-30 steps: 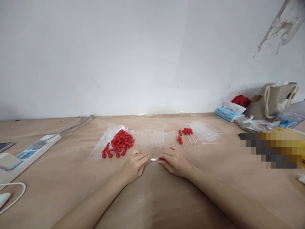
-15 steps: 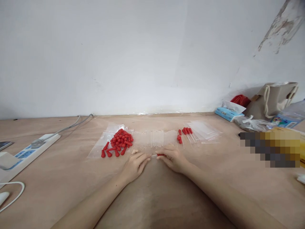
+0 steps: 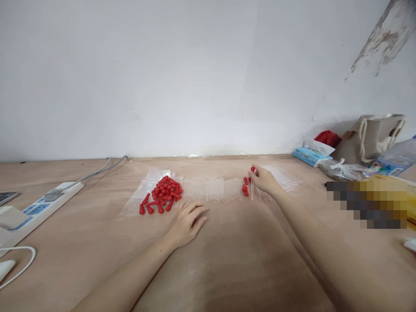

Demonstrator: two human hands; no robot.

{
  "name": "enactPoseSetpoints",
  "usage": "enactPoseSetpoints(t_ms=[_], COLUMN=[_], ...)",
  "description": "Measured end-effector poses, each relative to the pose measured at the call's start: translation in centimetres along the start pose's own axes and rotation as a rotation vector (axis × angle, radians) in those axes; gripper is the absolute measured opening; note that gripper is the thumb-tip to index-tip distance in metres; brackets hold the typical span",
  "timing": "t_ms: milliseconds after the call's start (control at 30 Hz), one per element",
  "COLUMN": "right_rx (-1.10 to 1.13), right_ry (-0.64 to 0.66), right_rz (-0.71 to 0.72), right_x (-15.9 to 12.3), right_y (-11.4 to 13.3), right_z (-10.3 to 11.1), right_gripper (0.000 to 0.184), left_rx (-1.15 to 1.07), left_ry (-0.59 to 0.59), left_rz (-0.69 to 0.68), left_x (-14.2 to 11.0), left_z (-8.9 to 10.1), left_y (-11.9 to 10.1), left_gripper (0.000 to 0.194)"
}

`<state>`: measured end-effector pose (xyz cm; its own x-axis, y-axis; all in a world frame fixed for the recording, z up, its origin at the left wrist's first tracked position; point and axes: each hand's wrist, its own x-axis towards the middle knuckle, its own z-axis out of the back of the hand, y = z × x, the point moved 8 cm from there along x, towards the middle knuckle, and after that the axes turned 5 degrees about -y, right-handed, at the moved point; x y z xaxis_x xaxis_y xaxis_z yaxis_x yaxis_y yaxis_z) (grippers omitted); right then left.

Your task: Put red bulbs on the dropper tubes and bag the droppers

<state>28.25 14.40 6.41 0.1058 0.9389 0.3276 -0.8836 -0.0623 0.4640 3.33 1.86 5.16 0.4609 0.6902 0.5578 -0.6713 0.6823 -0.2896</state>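
My right hand (image 3: 262, 177) pinches a glass dropper by its red rubber bulb (image 3: 252, 169), over the spot where several finished droppers lie; my fingers cover most of them, and thin glass stems (image 3: 264, 196) show below. My left hand (image 3: 189, 223) rests on the table with its fingers apart and nothing in them. Between the hands and a little farther back lies a row of clear glass tubes (image 3: 208, 190). A heap of red rubber bulbs (image 3: 164, 193) sits on a plastic bag to the left. A few loose bulbs (image 3: 245, 187) lie at the row's right end.
Clear zip bags (image 3: 286, 180) lie beyond my right hand. A power strip (image 3: 42, 208) with cables is at the left. A blue tissue pack (image 3: 312, 155), a cloth bag (image 3: 373, 136) and a yellow package (image 3: 386, 190) lie at the right. A wall (image 3: 195, 86) rises behind the table.
My right hand has moved right and away from me, carrying the dropper from in front of the tubes to the finished droppers. My left hand has let go and stayed in place.
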Motion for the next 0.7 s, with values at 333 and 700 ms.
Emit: enactPoseSetpoints(t_ms=[333,700], right_rx=[-0.223,-0.134], right_ry=[-0.074,-0.047], right_rz=[0.015,0.213], right_x=[-0.8,-5.7], right_y=[-0.3,2.2], right_z=[-1.8,-1.5], right_gripper=[0.029,0.017], left_rx=[-0.011,0.266], left_ry=[0.030,-0.146], left_rz=[0.008,0.192], left_x=[0.0,2.3], left_z=[-0.1,0.1], left_y=[0.0,2.1], left_gripper=[0.019,0.014])
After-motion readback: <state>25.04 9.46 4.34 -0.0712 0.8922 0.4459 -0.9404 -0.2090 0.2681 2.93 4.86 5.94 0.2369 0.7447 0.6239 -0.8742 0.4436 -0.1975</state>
